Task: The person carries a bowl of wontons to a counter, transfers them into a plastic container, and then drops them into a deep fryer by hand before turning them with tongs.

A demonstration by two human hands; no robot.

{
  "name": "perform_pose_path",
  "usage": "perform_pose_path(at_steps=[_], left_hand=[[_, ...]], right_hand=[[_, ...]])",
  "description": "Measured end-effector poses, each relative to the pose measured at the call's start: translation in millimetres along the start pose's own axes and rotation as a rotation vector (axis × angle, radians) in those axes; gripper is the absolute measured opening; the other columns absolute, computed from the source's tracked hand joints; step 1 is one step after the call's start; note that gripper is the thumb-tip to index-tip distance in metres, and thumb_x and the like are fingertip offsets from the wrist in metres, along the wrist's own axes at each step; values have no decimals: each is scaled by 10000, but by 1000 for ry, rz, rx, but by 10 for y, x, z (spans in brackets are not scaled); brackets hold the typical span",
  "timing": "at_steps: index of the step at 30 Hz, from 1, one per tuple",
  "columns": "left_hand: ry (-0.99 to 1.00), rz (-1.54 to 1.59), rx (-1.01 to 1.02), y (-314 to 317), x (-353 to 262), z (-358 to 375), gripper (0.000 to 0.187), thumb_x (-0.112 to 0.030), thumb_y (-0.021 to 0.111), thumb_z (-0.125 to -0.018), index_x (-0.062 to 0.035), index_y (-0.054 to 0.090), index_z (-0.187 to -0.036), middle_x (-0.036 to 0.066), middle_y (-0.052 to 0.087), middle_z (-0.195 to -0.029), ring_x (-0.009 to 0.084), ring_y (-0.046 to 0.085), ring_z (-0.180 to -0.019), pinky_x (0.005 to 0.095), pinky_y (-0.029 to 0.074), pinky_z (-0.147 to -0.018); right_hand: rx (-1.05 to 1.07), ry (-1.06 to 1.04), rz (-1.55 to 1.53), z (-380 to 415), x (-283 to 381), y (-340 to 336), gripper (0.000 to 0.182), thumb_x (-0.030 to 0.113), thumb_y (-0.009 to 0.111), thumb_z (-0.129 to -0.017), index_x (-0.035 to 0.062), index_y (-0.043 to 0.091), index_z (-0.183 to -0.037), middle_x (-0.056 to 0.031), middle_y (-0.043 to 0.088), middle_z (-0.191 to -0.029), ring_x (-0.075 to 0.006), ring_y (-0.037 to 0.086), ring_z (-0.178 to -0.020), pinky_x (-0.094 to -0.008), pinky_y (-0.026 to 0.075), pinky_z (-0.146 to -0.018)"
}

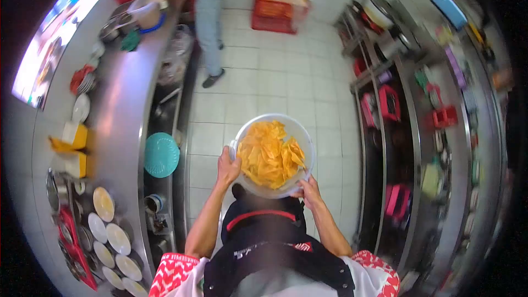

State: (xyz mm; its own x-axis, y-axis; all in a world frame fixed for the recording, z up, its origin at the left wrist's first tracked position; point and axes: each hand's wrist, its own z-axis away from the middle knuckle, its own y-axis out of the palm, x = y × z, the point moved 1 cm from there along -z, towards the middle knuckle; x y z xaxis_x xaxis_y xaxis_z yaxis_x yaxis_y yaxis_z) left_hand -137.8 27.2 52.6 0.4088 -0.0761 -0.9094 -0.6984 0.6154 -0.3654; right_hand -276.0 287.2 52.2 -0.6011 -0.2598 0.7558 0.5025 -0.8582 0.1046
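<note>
A round, whitish bowl (311, 146) is held in front of my body, above the tiled floor. Orange-yellow crisp pieces (268, 157) fill much of it. My left hand (228, 166) grips the bowl's left rim, with the thumb on the edge. At the lower right of the rim, my right hand (309, 191) is closed on the same bowl. The undersides of both hands are hidden.
On the left, a steel counter (124, 104) bears several plates (118, 238); a turquoise basket (161, 155) is on its lower shelf. Another person (209, 27) stands at its far end. Red crates (273, 15) sit on the floor ahead. Steel shelves (410, 126) line the right.
</note>
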Motion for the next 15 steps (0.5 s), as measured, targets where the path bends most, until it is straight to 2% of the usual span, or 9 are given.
perform_pose_path(at_steps=[2, 6, 8, 9, 11, 12, 13, 14, 15], left_hand=[[217, -81, -44, 264, 75, -268, 267, -125, 541, -701, 40, 461, -896, 254, 575, -777, 398, 573, -716, 444, 448, -666], [122, -77, 227, 716, -185, -316, 288, -119, 546, -682, 50, 468, -902, 230, 566, -734, 360, 556, -661, 417, 446, -633], [158, -65, 288, 1053, -407, -382, 286, -112, 546, -682, 52, 468, -903, 225, 566, -736, 343, 554, -661, 406, 445, -627], [215, 21, 349, 926, -638, -150, 284, -105, 546, -682, 55, 468, -905, 219, 566, -737, 326, 552, -661, 395, 444, -621], [273, -3, 403, 1129, -709, -244, 261, -89, 538, -675, 50, 475, -886, 194, 560, -734, 272, 539, -655, 368, 445, -617], [269, -63, 447, 1407, -655, -240, 254, -82, 531, -668, 50, 479, -879, 185, 556, -730, 253, 536, -655, 360, 446, -618], [283, -150, 486, 2027, -754, -70, 247, -74, 525, -661, 49, 483, -871, 177, 552, -726, 235, 532, -655, 352, 447, -619], [425, -65, 375, 2314, -1036, 114, 226, -56, 510, -646, 44, 476, -846, 157, 527, -705, 221, 509, -636, 344, 437, -604], [465, -46, 415, 2600, -1189, 131, 226, -56, 510, -646, 44, 476, -846, 157, 527, -705, 221, 509, -636, 344, 437, -604]], right_hand=[[-21, -26, -128, 5, -89, -70, 624, 33, 438, -773, 104, 299, -1378, -120, 557, -1118, -231, 658, -768, -336, 596, -554], [-131, -12, -263, 63, -449, -464, 623, 46, 455, -779, 75, 292, -1379, -128, 560, -1122, -228, 657, -783, -326, 593, -555], [-214, -53, -312, 7, -312, -630, 629, 52, 465, -778, 63, 287, -1381, -134, 560, -1112, -227, 655, -783, -311, 591, -568], [-291, -126, -325, 463, -278, -539, 629, 52, 465, -778, 63, 287, -1381, -134, 560, -1112, -227, 655, -783, -311, 591, -568], [-391, -124, -358, 672, -259, -560, 612, 67, 473, -785, 38, 297, -1370, -135, 561, -1106, -221, 652, -770, -311, 590, -572], [-435, -130, -401, 712, -281, -701, 617, 63, 477, -787, 33, 290, -1374, -141, 573, -1080, -221, 653, -754, -318, 591, -574], [-455, -142, -467, 770, -414, -1246, 617, 63, 477, -787, 33, 290, -1374, -141, 573, -1080, -221, 653, -754, -318, 591, -574], [-476, -153, -474, 772, -377, -1525, 622, 60, 483, -786, 38, 288, -1377, -144, 580, -1062, -217, 654, -748, -321, 590, -578], [-504, -169, -479, 781, -311, -1776, 628, 56, 488, -786, 43, 287, -1380, -146, 587, -1045, -213, 654, -742, -324, 589, -582]])
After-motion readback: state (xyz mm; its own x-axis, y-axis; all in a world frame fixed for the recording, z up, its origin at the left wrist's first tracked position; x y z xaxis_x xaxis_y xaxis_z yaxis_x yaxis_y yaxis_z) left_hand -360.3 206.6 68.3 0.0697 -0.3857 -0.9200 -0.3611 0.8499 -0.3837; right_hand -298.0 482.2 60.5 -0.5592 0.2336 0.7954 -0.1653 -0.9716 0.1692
